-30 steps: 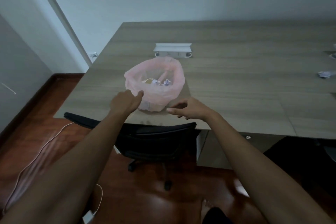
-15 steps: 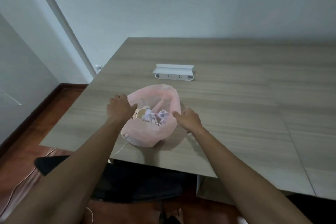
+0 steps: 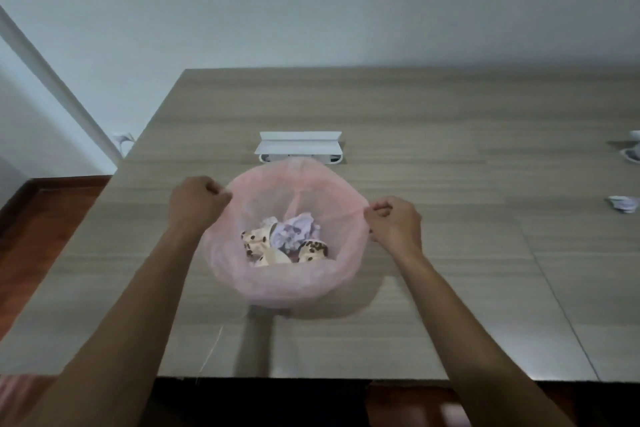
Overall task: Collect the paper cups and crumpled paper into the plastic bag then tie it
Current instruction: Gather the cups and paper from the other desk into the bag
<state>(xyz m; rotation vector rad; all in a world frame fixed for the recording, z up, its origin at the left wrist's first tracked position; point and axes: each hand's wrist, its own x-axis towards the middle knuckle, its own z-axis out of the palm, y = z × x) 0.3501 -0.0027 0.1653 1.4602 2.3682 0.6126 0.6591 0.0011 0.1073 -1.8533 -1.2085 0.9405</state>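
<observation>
- The left hand (image 3: 195, 199) curls round the left rim of the pink plastic bag (image 3: 287, 284), fingers closed on the film; the right hand (image 3: 393, 224) pinches the opposite rim between thumb and fingers
- Between the two hands the bag's mouth is stretched wide and round; the bag sits on the wooden table (image 3: 450, 270), near its front edge
- Inside lie spotted paper cups (image 3: 256, 243) on their sides, with crumpled paper (image 3: 294, 230) among them
- Just behind the bag stands a white socket box (image 3: 298, 146)
- Well apart, toward the table's right edge, lies another crumpled paper wad (image 3: 623, 203); beyond it, white items cut off by the frame, too partial to tell
</observation>
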